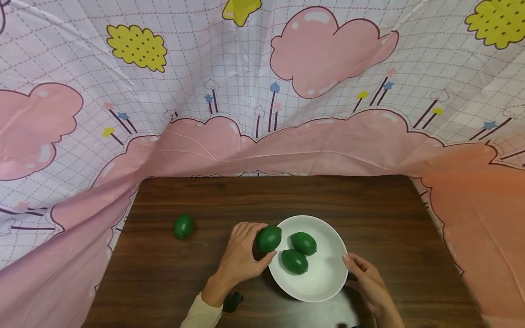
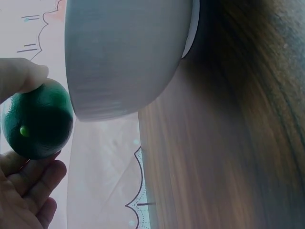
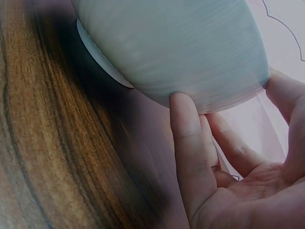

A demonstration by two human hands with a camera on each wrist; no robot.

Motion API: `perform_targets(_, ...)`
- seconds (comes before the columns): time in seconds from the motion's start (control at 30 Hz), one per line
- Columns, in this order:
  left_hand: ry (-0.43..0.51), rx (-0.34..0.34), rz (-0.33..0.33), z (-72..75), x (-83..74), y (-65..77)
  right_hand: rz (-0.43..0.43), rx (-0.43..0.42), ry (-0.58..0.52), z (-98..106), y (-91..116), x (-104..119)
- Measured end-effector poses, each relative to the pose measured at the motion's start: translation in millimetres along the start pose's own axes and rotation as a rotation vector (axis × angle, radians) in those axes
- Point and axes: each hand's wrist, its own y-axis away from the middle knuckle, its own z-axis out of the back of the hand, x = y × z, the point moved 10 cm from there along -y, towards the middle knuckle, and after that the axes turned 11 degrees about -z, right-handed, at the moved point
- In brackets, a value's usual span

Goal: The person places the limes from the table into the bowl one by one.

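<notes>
A white bowl [image 1: 328,273] stands right of the middle of the brown table, with two green limes [image 1: 303,243] lying inside, side by side. At its left rim my left hand [image 1: 243,251] grips another lime [image 1: 269,238] between thumb and fingers; the left wrist view shows this lime [image 2: 40,121] close beside the bowl's outer wall [image 2: 124,57]. On the opposite side my right hand [image 1: 369,282] holds the bowl, thumb at the rim and fingers [image 3: 186,138] against the outer wall underneath. Whether the bowl's foot touches the table I cannot tell.
One more lime [image 1: 183,226] lies alone on the left of the table [image 1: 164,273]. A small black object [image 1: 233,301] is by my left wrist. A patterned pink and white cloth [image 1: 246,155] hangs behind the table and along both its sides.
</notes>
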Motion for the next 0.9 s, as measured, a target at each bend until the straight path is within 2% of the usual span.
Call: perform_targets(0.9,-0.009,0.062,-0.021,-15.1,-11.8,-6.0,-0.027,-0.048,0.012,1.4,-0.5,-3.0)
